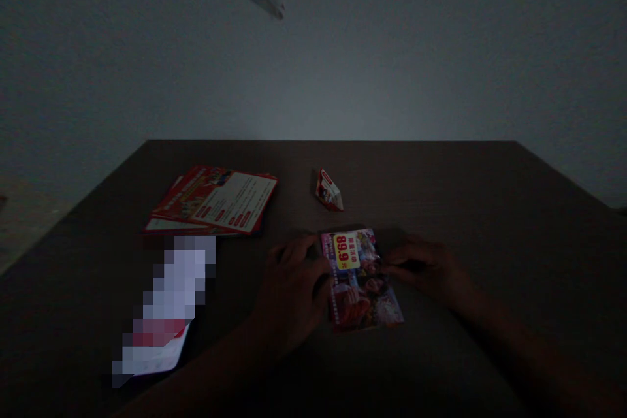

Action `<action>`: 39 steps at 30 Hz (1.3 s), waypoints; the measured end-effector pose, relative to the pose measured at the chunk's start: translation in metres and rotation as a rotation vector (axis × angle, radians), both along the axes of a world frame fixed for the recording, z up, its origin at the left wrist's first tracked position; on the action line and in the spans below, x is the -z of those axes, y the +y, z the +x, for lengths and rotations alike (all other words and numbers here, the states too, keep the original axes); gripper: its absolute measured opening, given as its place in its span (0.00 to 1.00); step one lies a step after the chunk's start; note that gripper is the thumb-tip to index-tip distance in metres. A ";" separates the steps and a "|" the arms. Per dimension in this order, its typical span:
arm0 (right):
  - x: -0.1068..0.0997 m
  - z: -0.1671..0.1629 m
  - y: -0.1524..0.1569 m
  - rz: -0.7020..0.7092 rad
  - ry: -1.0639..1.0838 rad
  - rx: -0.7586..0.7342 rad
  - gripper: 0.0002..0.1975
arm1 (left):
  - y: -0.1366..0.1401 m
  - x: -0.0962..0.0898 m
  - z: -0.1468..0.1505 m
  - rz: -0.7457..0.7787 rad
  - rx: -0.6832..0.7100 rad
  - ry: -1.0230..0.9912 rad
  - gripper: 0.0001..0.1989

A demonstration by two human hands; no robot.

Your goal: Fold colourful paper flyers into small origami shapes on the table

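Note:
A leaflet [365, 284] printed with a purple photo and a yellow "89.9" label lies in front of me, looking folded to a small rectangle. At its left edge my left hand [296, 284] bends its fingers against the paper. Thumb and fingers of my right hand [434, 268] pinch the opposite edge. Just beyond it stands a small folded paper piece [329, 191] in red and white, with angled faces. The undersides of both hands are in shadow.
A stack of red and white leaflets [235, 199] sits at the left of the dark wooden table [441, 176]. Nearer to me is a bright, phone-like screen [164, 346], mostly pixelated. A pale wall [392, 65] rises behind the table's far edge. The light is dim.

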State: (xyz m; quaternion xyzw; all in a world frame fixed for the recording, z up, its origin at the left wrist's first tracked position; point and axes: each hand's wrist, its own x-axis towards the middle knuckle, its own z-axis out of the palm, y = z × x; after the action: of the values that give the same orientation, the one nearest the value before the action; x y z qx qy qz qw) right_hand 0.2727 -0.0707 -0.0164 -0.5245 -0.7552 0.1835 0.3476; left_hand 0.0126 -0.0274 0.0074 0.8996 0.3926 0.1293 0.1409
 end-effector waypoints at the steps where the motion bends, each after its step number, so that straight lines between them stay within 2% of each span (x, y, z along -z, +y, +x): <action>1: 0.000 0.001 0.000 -0.004 0.000 -0.007 0.05 | 0.000 0.000 0.000 0.001 -0.001 -0.003 0.08; 14: 0.001 0.010 -0.002 -0.066 0.013 -0.070 0.05 | 0.000 0.001 0.000 0.010 -0.004 -0.013 0.08; 26: -0.013 0.011 -0.006 -0.129 -0.062 -0.122 0.13 | 0.000 0.001 0.000 0.001 0.001 -0.012 0.08; 33: -0.018 0.013 -0.008 -0.191 -0.141 -0.117 0.21 | 0.002 0.001 0.001 -0.002 -0.002 -0.010 0.08; 39: -0.025 0.009 -0.013 -0.292 -0.206 -0.049 0.26 | 0.001 0.000 0.000 -0.016 -0.003 -0.003 0.08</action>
State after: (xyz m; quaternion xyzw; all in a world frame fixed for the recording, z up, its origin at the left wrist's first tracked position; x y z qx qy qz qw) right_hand 0.2820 -0.0836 0.0085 -0.5668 -0.7648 0.2449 0.1840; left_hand 0.0130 -0.0260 0.0074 0.8976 0.3950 0.1277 0.1484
